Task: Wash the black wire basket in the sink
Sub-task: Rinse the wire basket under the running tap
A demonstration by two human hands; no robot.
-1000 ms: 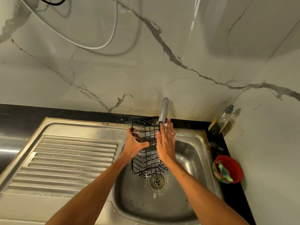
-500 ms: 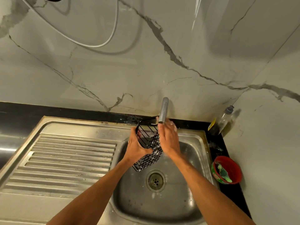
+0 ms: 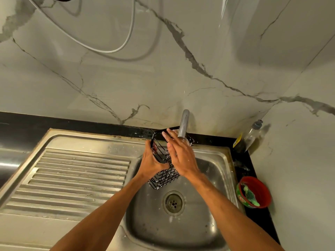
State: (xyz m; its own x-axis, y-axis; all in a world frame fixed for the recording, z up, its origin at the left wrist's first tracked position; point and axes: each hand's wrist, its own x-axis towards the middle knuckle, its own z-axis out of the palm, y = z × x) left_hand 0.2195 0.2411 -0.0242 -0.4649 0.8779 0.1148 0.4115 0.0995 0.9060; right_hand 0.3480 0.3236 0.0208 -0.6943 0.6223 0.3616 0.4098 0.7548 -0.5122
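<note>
The black wire basket (image 3: 164,178) hangs tilted over the steel sink bowl (image 3: 213,178), just under the chrome tap (image 3: 183,124). My left hand (image 3: 151,163) grips the basket's left side. My right hand (image 3: 181,154) lies flat against its right side with the fingers stretched out toward the tap's spout. Soap foam clings to the wires. Both hands hide the basket's middle.
The ribbed steel drainboard (image 3: 76,174) lies to the left of the bowl, the drain (image 3: 173,202) at its bottom. A red tub with a green scrubber (image 3: 253,192) and a plastic bottle (image 3: 251,136) stand on the black counter at the right, by the marble wall.
The basket has been lifted and turned from upright to tilted, its open end toward the tap. My right hand slid up along it toward the spout.
</note>
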